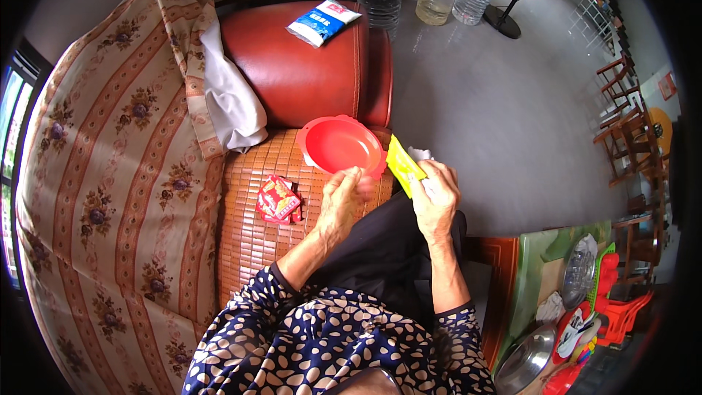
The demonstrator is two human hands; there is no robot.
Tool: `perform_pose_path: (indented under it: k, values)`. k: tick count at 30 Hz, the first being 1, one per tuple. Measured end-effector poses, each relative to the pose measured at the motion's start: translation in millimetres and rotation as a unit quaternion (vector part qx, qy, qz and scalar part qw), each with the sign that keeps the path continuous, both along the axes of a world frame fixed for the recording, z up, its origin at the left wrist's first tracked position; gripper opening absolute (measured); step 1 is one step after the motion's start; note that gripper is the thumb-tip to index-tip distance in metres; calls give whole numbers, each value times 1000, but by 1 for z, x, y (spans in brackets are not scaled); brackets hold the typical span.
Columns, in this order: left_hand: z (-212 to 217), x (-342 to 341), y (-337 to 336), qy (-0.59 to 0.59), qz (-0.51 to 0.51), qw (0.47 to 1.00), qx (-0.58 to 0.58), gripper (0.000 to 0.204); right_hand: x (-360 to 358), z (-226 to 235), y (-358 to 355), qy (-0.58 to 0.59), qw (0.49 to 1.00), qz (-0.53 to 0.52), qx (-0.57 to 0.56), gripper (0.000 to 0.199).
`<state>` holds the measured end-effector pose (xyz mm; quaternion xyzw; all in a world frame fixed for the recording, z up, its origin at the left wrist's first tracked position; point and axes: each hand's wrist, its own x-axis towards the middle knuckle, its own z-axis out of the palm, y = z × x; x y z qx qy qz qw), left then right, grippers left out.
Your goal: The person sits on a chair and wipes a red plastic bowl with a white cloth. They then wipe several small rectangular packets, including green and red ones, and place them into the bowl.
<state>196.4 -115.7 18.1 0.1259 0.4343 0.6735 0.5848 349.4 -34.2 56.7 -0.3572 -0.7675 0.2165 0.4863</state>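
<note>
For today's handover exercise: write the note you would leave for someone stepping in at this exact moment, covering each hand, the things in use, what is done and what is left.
Left hand: fingers at the near rim of the red bowl, which sits on the woven seat mat.
Right hand: holds a yellow packet upright, with something white.
Red packet lies on the mat, left of the hands.
Done: bowl set out, empty.
Left: I cannot tell whether the yellow packet is open.

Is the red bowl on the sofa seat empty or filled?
Empty: the red bowl shows only its bare red inside, mouth facing up.
</note>
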Motion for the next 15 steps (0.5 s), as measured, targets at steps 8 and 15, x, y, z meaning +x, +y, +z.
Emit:
perform_pose_path:
  k: [8,15]
  values:
    - [27,14,4,-186,-52,976,102,49,-14,5,-34,-116,978,77,154,35]
    - [25,12,-3,-230,-26,966,116,40,-8,31,-34,1,996,85,33,40]
